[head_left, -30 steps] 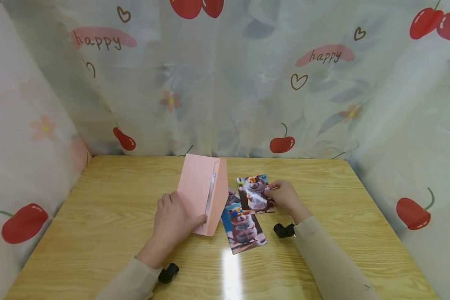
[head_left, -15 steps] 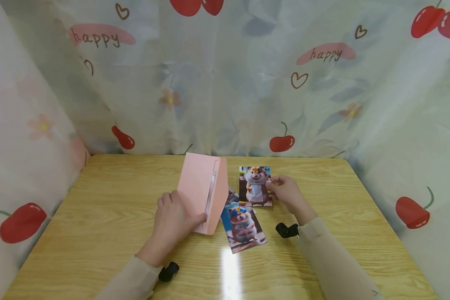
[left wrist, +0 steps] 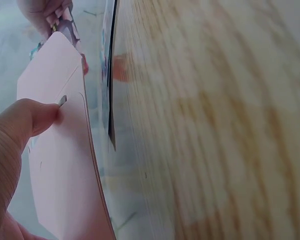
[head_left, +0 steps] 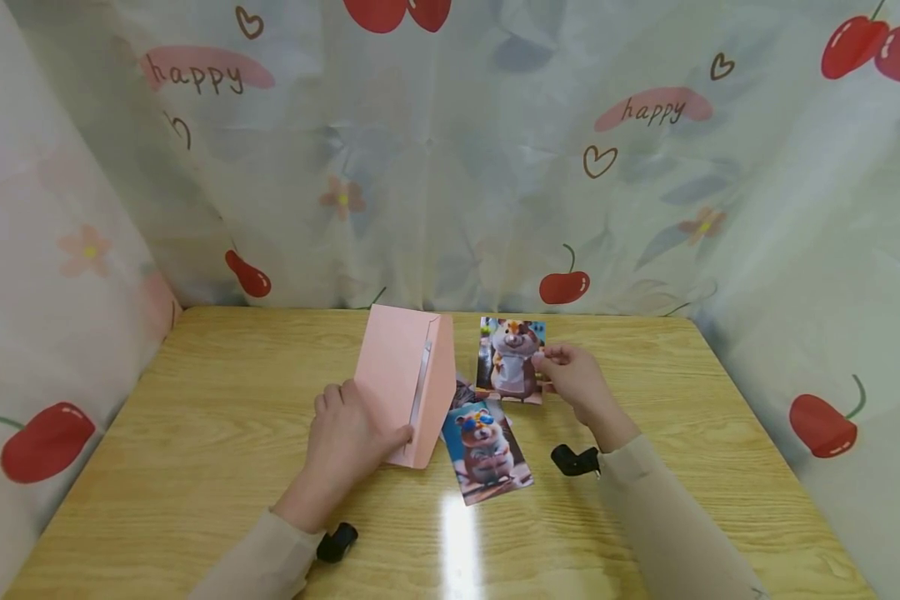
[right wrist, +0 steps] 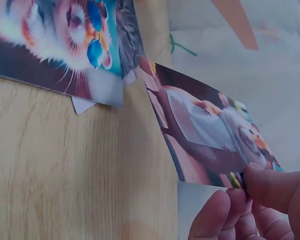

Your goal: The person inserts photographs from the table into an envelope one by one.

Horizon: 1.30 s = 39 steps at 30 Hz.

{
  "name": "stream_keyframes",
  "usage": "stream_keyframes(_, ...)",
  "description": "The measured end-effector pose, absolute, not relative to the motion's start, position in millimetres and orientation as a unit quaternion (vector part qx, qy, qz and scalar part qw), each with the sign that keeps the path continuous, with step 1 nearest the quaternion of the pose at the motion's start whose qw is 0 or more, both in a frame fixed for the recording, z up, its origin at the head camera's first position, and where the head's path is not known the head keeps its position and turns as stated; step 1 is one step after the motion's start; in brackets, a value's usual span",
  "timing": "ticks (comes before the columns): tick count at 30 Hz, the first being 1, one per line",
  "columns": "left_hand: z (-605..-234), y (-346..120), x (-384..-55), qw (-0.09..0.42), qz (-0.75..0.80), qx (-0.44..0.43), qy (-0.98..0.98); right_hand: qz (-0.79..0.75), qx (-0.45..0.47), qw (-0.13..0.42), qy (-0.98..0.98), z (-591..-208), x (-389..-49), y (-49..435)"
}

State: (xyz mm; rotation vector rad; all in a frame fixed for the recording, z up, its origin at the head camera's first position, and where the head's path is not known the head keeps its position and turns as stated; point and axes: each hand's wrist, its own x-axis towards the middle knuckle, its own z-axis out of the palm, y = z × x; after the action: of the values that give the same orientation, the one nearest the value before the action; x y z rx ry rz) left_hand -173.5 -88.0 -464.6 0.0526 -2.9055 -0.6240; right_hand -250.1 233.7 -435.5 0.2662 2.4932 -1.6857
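Note:
My left hand [head_left: 348,437] grips a pink envelope [head_left: 393,367] by its lower part, the thumb pressed near the slit along its flap. In the left wrist view the envelope [left wrist: 60,150] is tilted up over the wood. My right hand [head_left: 577,383] pinches the right edge of a photo card [head_left: 512,362] showing a hamster in a white apron. The right wrist view has this card [right wrist: 205,130] raised at a slant, thumb on its face and fingers behind. A second card [head_left: 487,454], with a hamster in blue sunglasses, lies on the table, partly over another card [head_left: 465,393].
The wooden table [head_left: 195,433] is enclosed by a printed curtain [head_left: 420,167] at the back and sides. A black wrist device [head_left: 337,544] sits by the left cuff, and a similar device [head_left: 573,460] by the right.
My right hand has lifted the apron hamster card up and away from the sunglasses card, straightening it. The left hand and envelope have stayed put.

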Motion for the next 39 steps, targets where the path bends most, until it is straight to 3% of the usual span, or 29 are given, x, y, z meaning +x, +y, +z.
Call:
stream_keyframes(18, -464.5, -88.1, -173.9, 0.108, -0.195, 0.012, -0.975, -0.607, 0.093, 0.008, 0.79, -413.8, -241.4, 228.5)
stream_keyframes(39, -465.3, -88.2, -174.0, 0.099, -0.175, 0.016, -0.979, -0.692, 0.085, -0.056, 0.715, -406.0, -236.7, 202.2)
